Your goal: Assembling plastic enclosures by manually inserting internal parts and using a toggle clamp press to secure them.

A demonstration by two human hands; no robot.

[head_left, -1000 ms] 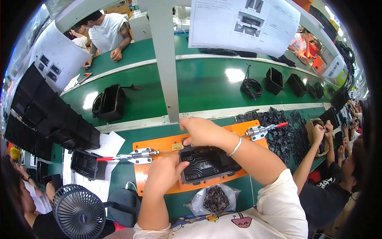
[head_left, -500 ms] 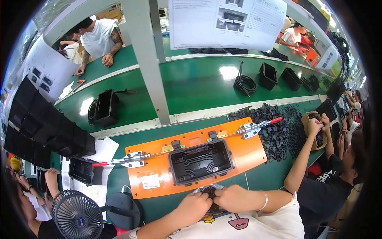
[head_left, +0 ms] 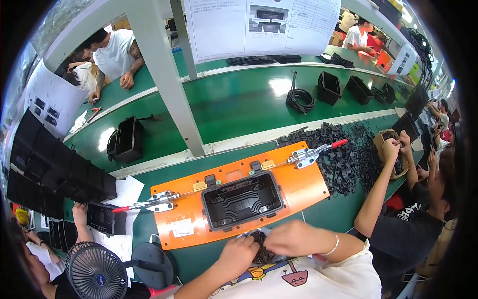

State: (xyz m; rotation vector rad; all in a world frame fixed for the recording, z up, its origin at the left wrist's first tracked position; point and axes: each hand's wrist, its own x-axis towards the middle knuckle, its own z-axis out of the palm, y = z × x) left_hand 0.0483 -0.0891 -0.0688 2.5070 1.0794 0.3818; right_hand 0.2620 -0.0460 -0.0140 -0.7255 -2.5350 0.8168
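Across the green tabletop (head_left: 143, 229), a wide orange plate (head_left: 303, 182) is laid at a slight slant, its surface dotted with small holes. Beyond its right end, a broad heap of small black parts (head_left: 343, 159) is spread. On the plate's near middle, a rectangular black housing (head_left: 242, 203) is seated, its open side turned up; it is moulded in dark, dull plastic, its corners are rounded, its floor is marked with curved, stepped ribs, and its rim is broken by small lugs. The plate is flanked by two silvery toggle clamps, a left one (head_left: 159, 200) and a right one (head_left: 306, 157), each tipped with a red handle.

Just before the plate's near edge, the left hand (head_left: 239, 255) is curled at a clear plastic bag (head_left: 265, 230), and the right hand (head_left: 295, 240) is held over it with fingers bent together; whether anything is pinched in either cannot be told. Inside the bag, between the hands, a tangle of thin, dark brownish pieces (head_left: 260, 249) is partly hidden. A whitish label (head_left: 183, 227) is stuck on the plate. Behind the housing, two yellow blocks (head_left: 200, 186) and two upright black clips (head_left: 256, 166) are lined up.
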